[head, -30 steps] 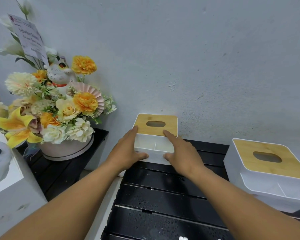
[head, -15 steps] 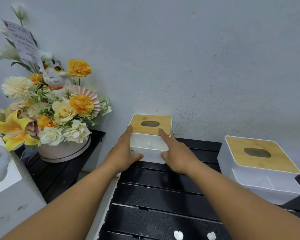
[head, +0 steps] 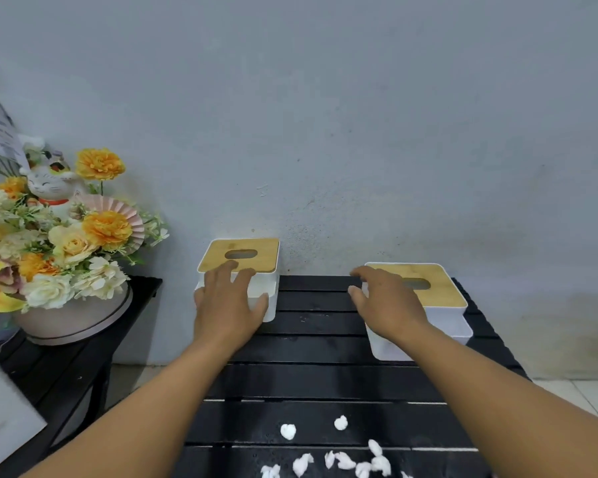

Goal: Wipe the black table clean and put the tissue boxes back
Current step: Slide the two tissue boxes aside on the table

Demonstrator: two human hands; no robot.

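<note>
A white tissue box with a bamboo lid (head: 252, 251) stands at the back left corner of the black slatted table (head: 325, 381), against the wall. My left hand (head: 227, 305) rests on its front, fingers spread up to the lid's edge and thumb on the front wall. A second, matching tissue box (head: 442, 294) sits at the back right of the table. My right hand (head: 384, 301) is over that box's left end, fingers loosely bent near the far left corner; I cannot tell whether they touch it. Several small white tissue bits (head: 339, 458) lie on the wet front slats.
A flower arrangement with a cat figurine (head: 59, 243) stands in a pink pot on a lower black side table (head: 83, 360) to the left. A white box (head: 4, 415) juts in at the lower left. The grey wall (head: 325, 132) runs right behind both tissue boxes.
My right hand left the left tissue box and moved across to the right one. My left hand slid onto the left box's front. The view dropped, showing tissue bits.
</note>
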